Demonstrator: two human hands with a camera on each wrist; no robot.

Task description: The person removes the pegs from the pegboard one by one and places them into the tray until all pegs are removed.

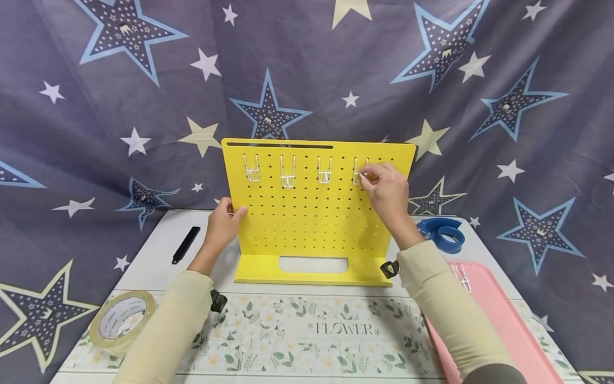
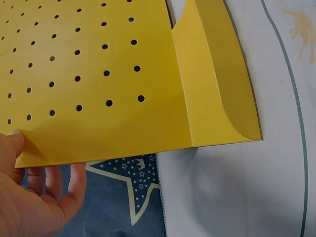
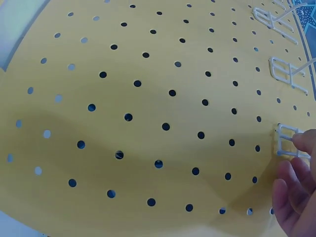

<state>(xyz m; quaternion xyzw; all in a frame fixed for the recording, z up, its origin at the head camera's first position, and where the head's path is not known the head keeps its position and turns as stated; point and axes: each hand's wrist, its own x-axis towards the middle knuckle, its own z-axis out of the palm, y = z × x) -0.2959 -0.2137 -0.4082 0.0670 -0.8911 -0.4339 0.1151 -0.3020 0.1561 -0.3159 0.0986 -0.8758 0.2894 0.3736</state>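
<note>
Four hooks (image 1: 288, 180) on one pegboard (image 1: 318, 202) — two hands (image 1: 389, 193), one pink tray (image 1: 494, 304), one black bar (image 1: 186, 245).

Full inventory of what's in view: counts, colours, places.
pegboard: 1, yellow, upright on table
wire hooks: 4, white, row across upper pegboard
loose hooks: count unclear, white, tray's far left
tray: 1, pink, right
tape dispenser: 1, blue, beyond tray
tape roll: 1, yellowish, front left
flat bar: 1, black, left of pegboard
table: 1, white, beneath
flowered mat: 1, white, before pegboard
star-print curtain: 1, purple-grey, behind
wrist cameras: 2, black, one per wrist
sleeves: 2, pale beige, forearms
band: 1, dark grey, right arm
left hand: 1, bare, gripping pegboard's left edge
right hand: 1, bare, pinching rightmost hook
</note>
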